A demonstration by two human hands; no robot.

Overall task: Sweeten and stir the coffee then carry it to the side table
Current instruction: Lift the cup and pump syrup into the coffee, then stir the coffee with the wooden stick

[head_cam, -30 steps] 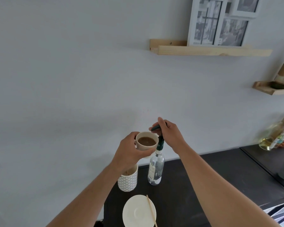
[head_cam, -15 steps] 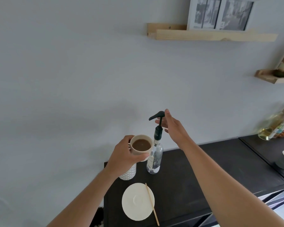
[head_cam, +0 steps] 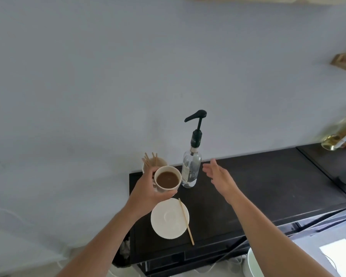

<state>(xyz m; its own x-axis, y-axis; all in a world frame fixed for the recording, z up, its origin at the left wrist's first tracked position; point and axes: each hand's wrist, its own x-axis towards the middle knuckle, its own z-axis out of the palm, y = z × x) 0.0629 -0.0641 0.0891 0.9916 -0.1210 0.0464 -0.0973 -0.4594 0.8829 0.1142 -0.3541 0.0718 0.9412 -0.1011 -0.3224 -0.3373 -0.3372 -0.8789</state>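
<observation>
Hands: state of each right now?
Left hand: closed around the coffee cup, held above the saucer.
Right hand: open, empty, beside the pump bottle.

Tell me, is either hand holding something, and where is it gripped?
The left hand holds the coffee cup, wrapped around its side and base. The right hand is open and empty.

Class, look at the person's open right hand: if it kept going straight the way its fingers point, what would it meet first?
Probably the pump bottle: the right hand is open, fingers aimed up-left toward its clear body. Depth is unclear, so it might pass in front.
</observation>
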